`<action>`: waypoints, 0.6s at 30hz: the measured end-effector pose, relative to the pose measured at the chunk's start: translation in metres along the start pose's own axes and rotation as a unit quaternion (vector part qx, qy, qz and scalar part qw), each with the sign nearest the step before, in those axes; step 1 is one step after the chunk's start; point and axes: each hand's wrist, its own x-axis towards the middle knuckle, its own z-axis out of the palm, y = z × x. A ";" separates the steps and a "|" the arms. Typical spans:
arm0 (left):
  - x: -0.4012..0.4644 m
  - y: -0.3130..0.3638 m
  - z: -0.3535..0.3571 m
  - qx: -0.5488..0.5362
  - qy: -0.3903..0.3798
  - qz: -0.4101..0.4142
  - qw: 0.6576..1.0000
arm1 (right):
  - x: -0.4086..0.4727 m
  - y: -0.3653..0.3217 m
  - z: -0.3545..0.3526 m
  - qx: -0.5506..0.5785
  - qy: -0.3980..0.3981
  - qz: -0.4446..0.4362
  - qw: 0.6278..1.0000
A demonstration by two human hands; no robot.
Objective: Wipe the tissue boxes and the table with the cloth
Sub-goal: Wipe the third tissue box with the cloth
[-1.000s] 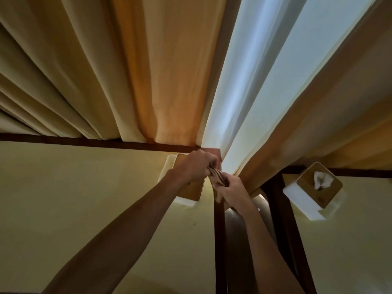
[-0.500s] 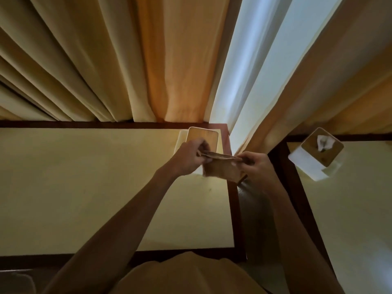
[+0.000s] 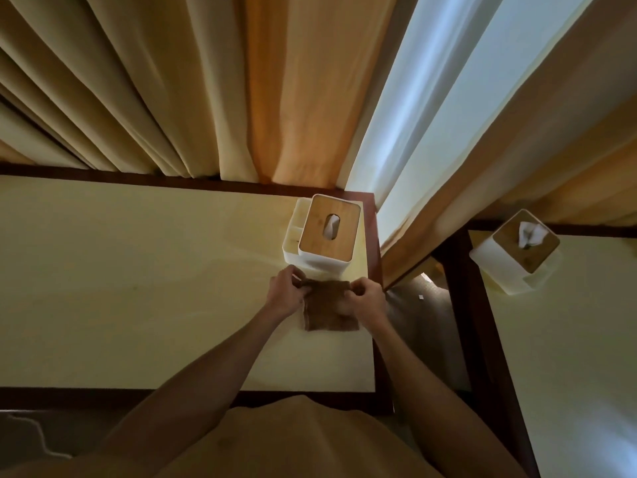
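Both hands are now sitting lower in the frame than half a second ago, and the cloth [image 3: 329,307], which was stretched edge-on between them, is hanging open as a flat brown square. I'm watching the left hand [image 3: 286,294] and the right hand [image 3: 365,300] each pinching an upper corner of it, fingers curled onto the fabric, probably to spread it out before wiping (a folded pad would cover less surface). It is hanging just above the table [image 3: 138,288], right of centre, just below the near tissue box [image 3: 322,234]; I cannot tell whether its lower edge is touching the tabletop. That box is standing by the table's upper right corner against the curtains [image 3: 206,81], wooden lid up, apparently not yet being wiped. I'm also seeing a second tissue box [image 3: 517,251] waiting on the neighbouring table at the right edge
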 end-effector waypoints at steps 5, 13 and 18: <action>-0.009 -0.001 0.019 0.082 0.076 0.116 0.987 | 0.004 0.000 0.019 -0.049 0.103 -0.064 0.991; -0.012 -0.035 0.032 0.307 -0.033 0.318 0.896 | -0.006 0.029 0.018 -0.243 0.024 -0.229 0.942; -0.013 -0.032 0.030 0.323 -0.046 0.307 0.894 | -0.005 0.032 0.013 -0.251 0.024 -0.240 0.937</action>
